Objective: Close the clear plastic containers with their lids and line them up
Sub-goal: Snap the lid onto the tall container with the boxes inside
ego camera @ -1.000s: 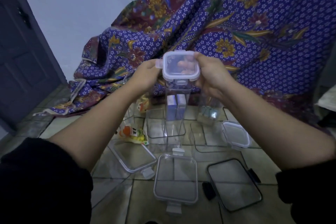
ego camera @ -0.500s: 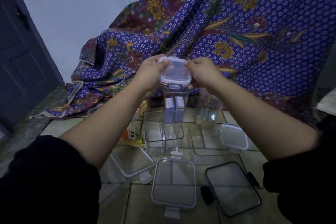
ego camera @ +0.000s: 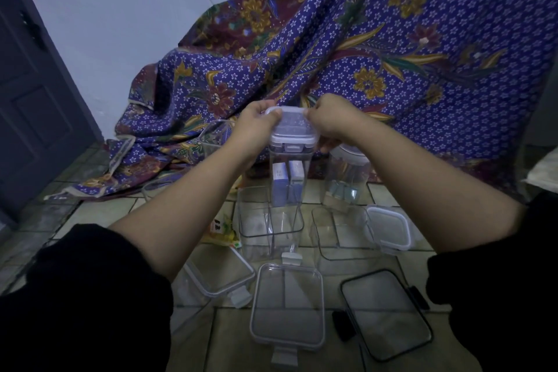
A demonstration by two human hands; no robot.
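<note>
Now that the snap lid (ego camera: 293, 127) has come down from the tilt I held it at a second ago, it sits flat on the mouth of the tall clear container (ego camera: 288, 187). That container stands upright in the middle of my view on the tiled floor (ego camera: 99, 211), with two blue cartons (ego camera: 280, 178) inside it.

My left hand (ego camera: 256, 121) is curled at the lid's nine o'clock edge, thumb on the rim. My right hand (ego camera: 327, 118) is curled at its three o'clock edge, pinching the corner. The flap facing me looks folded down. The side flaps are hidden under my fingers, so I cannot tell whether they have latched.

I judge this container nearly closed: what is left is to press those flaps home, then set it in line.

Plenty still waits:
- At six o'clock from the tall container, just in front of it, is an open square container (ego camera: 268, 220).
- At four o'clock lies a low open container (ego camera: 341, 232) with a spare square lid (ego camera: 389, 228) resting on its right rim.
- At three o'clock stands a second tall container (ego camera: 347, 178), apparently capped already.
- Nearer me, three loose lids lie flat: a clear one at seven o'clock (ego camera: 220, 278), a large clear lid (ego camera: 287, 308) at six, and a black-rimmed lid (ego camera: 386, 314) at five.

A snack packet (ego camera: 223, 229) lies at eight o'clock, and the batik cloth (ego camera: 392, 54) hangs behind everything.
</note>
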